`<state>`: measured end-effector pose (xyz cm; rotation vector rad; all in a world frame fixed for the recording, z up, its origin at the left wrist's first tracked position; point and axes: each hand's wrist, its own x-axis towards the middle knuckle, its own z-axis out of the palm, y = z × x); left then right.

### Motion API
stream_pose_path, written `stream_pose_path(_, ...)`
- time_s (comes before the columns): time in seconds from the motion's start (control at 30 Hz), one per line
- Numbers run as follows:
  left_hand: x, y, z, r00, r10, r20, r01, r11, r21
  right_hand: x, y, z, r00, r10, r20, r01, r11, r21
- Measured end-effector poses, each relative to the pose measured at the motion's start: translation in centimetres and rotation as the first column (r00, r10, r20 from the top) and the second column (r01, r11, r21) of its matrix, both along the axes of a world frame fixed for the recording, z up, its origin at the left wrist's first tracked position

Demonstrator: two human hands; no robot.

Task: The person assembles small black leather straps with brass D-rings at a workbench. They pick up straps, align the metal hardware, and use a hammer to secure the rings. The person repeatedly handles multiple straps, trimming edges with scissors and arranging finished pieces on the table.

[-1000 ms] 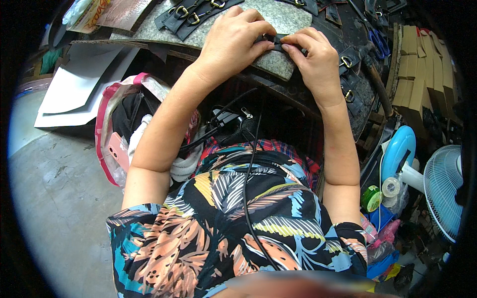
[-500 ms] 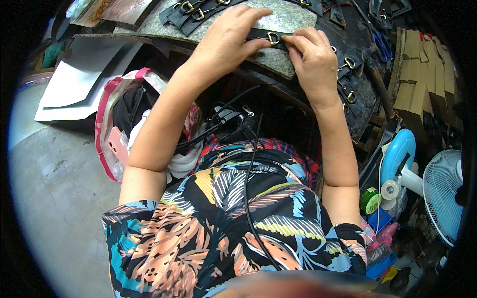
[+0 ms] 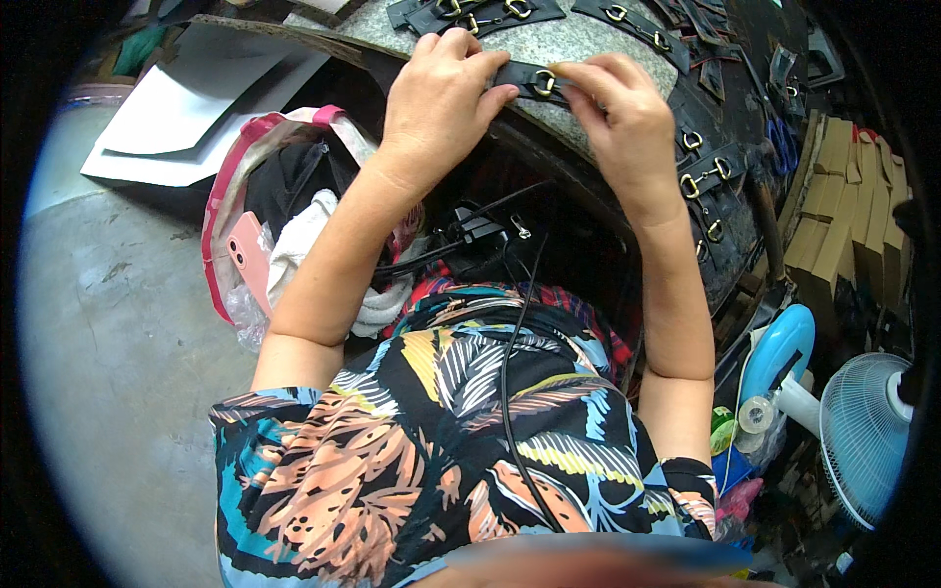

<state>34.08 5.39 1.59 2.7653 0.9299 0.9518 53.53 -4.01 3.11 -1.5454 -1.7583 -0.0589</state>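
Note:
At the near edge of a speckled grey stone slab, a short black leather strap with a gold-coloured D-shaped ring is stretched between my hands. My left hand has the strap's left end between thumb and curled fingers. My right hand pinches the other end just right of the ring, and its fingertips partly hide what they grip. Similar straps with gold rings lie at the back of the slab. More ringed straps rest on the dark bench right of my right hand.
Blue-handled scissors lie at the bench's right side, near stacked cardboard pieces. A white and blue fan stands lower right. Left of my lap are a pink-rimmed bag with a pink phone and white sheets.
My left hand's outstretched forefinger has curled in toward the strap. My right hand still pinches by the ring. The whole view has shifted, so the bench sits higher and farther right.

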Motion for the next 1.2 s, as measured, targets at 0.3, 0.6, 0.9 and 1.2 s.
stream_pose_path(0.3,0.5,0.8,-0.2,0.979,0.006,0.203,0.114,0.812,-0.573,-1.1,1.4,-1.4,0.990,-0.076,0.120,0.080,0.996,-0.033)
stream_pose_path(0.6,0.3,2.1,0.3,0.887,-0.021,0.461,0.427,0.418,-0.802,-1.4,1.5,-1.6,0.994,-0.103,0.045,0.105,0.993,-0.051)
stream_pose_path(0.9,-0.1,3.2,0.6,0.884,-0.009,0.468,0.446,0.323,-0.835,-1.3,1.4,-1.2,0.994,-0.105,-0.038,0.101,0.989,-0.107)
stream_pose_path(1.2,0.8,2.4,0.3,0.933,-0.032,0.359,0.318,0.544,-0.777,-1.5,1.1,-1.0,0.995,-0.104,0.003,0.104,0.990,-0.095)
